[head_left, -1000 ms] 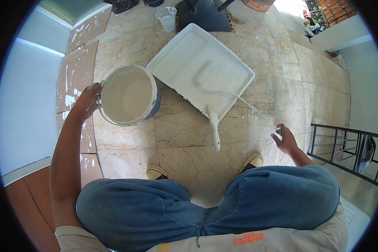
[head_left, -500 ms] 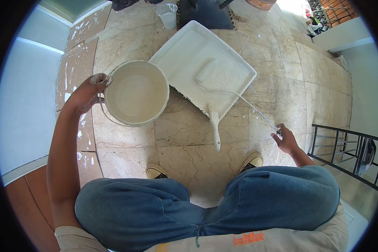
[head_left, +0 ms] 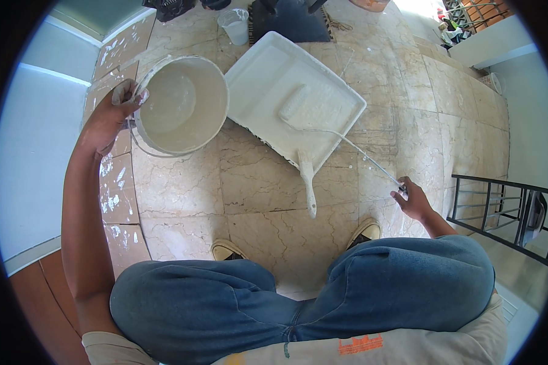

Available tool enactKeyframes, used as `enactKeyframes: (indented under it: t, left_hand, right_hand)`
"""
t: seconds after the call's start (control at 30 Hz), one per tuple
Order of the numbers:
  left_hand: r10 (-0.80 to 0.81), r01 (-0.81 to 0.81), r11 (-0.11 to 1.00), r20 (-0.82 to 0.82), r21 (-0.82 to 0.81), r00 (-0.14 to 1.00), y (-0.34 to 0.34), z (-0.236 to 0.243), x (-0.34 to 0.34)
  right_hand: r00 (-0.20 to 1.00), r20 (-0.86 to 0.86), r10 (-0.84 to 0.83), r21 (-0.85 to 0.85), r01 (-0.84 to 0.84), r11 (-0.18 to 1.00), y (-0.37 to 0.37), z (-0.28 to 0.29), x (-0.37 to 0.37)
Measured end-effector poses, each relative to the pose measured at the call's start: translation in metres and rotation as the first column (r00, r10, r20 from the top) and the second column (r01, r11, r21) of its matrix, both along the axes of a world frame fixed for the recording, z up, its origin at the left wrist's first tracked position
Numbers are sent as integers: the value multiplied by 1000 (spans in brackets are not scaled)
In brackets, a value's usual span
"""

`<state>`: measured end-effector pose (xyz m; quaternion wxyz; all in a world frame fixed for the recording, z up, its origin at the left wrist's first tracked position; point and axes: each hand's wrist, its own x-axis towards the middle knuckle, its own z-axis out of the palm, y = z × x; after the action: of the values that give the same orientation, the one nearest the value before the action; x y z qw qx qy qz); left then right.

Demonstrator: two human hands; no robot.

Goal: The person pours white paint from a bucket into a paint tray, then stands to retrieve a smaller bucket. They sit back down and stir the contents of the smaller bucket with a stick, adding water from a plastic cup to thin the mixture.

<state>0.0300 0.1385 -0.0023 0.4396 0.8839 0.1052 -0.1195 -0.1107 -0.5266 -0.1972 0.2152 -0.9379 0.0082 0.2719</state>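
My left hand (head_left: 117,112), smeared with white paint, is closed on the rim of a paint-coated bucket (head_left: 192,103), tilted so its inside shows; the wire handle hangs below the rim. My right hand (head_left: 413,199) is closed around the grip end of a paint roller (head_left: 295,104). The roller's head lies in the paint tray (head_left: 262,52), and its thin metal rod crosses the tray's right edge. A paintbrush (head_left: 308,182) rests on the tray's near corner, bristles inward and handle over the floor. White paint coats the tray.
Paint-spattered cardboard (head_left: 117,188) runs along the left wall. Beyond the tray stand a clear plastic tub (head_left: 235,27) and a dark mat (head_left: 289,24) with furniture legs. A black metal rack (head_left: 496,210) is to the right. Paint drops dot the tiled floor (head_left: 402,140).
My left hand has moved the bucket up and to the left, away from the tray, and tilted it differently. My right hand and the roller have barely moved.
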Motion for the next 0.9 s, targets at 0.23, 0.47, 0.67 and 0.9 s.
enactKeyframes:
  t: [0.23, 0.47, 0.67, 0.9]
  left_hand:
    - [-19, 18, 992, 5, 122, 1000, -27, 5, 5]
    - [-16, 14, 981, 12, 194, 1000, -59, 10, 10]
    - [-124, 111, 936, 17, 334, 992, -97, 15, 20]
    - [-179, 93, 903, 170, 420, 969, -119, -4, 34]
  right_hand:
    - [984, 175, 43, -40, -37, 999, -2, 0, -7]
    - [754, 617, 227, -186, -140, 973, 18, 23, 1]
    - [778, 592, 210, -54, -222, 973, 33, 23, 5]
    - [841, 519, 155, 28, -198, 980, 27, 17, -3]
